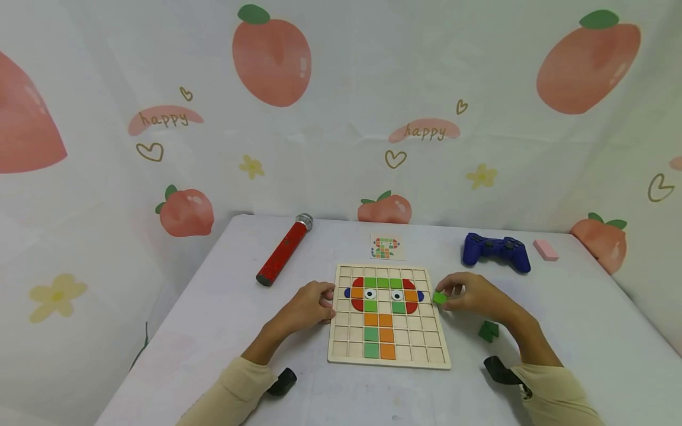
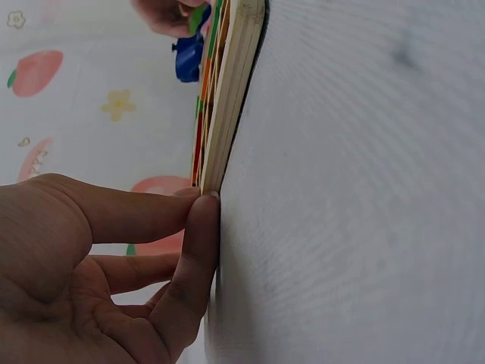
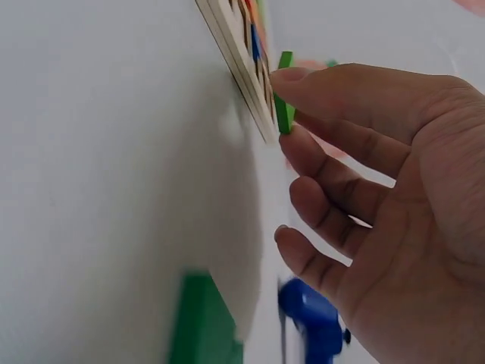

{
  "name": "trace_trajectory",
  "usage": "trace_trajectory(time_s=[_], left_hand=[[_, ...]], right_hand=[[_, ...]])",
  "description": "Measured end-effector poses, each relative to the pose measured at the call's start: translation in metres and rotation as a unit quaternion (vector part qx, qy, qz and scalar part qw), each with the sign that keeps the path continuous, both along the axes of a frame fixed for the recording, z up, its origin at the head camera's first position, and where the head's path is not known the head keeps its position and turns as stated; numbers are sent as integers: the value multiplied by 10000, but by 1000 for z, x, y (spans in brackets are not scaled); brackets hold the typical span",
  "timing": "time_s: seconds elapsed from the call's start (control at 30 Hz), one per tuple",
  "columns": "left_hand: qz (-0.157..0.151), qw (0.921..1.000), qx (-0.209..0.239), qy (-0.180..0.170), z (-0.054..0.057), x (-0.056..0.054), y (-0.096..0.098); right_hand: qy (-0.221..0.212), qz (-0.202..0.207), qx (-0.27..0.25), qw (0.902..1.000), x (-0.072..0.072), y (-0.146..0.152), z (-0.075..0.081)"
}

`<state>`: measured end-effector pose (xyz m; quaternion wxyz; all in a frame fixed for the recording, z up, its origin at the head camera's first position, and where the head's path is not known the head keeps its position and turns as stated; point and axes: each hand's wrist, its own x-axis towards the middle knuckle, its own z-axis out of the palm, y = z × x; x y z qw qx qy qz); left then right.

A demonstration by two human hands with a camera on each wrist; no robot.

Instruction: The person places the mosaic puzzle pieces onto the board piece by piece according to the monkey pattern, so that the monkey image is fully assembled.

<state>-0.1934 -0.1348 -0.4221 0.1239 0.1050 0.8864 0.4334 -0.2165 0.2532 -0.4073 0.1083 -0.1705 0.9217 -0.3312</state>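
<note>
A wooden grid board (image 1: 346,336) lies on the table, with colored tiles set in its squares as a face over a stem of orange and green. My left hand (image 1: 307,306) pinches the board's left edge, thumb above and fingertips low on its side in the left wrist view. Over the right edge, my right hand (image 1: 475,294) holds a bright green square tile (image 1: 439,297) between thumb and fingers. The right wrist view shows that tile (image 3: 285,92) tilted on edge beside the board. Several dark green pieces (image 1: 488,331) lie near the right wrist.
Behind the board lies a small pattern card (image 1: 397,251). A red microphone (image 1: 282,253) rests at the back left. At the back right are a blue game controller (image 1: 495,251) and a pink block (image 1: 546,249). A fruit-print cloth (image 1: 330,148) hangs behind the table.
</note>
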Motion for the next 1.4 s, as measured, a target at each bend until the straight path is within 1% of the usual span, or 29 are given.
trace_trajectory(time_s=[0.17, 0.5, 0.93, 1.17, 1.4], left_hand=[[32, 10000, -3, -52, 0, 0, 0], [30, 9999, 50, -104, 0, -1, 0], [18, 9999, 39, -126, 2, 0, 0], [38, 9999, 7, -133, 3, 0, 0], [32, 9998, 33, -185, 2, -1, 0]], right_hand=[[10, 268, -57, 9996, 0, -17, -3], [-120, 716, -173, 9972, 5, -54, 1], [179, 1388, -113, 9901, 13, -97, 1], [50, 1630, -148, 9865, 17, -116, 3], [112, 1651, -52, 9862, 21, -126, 4]])
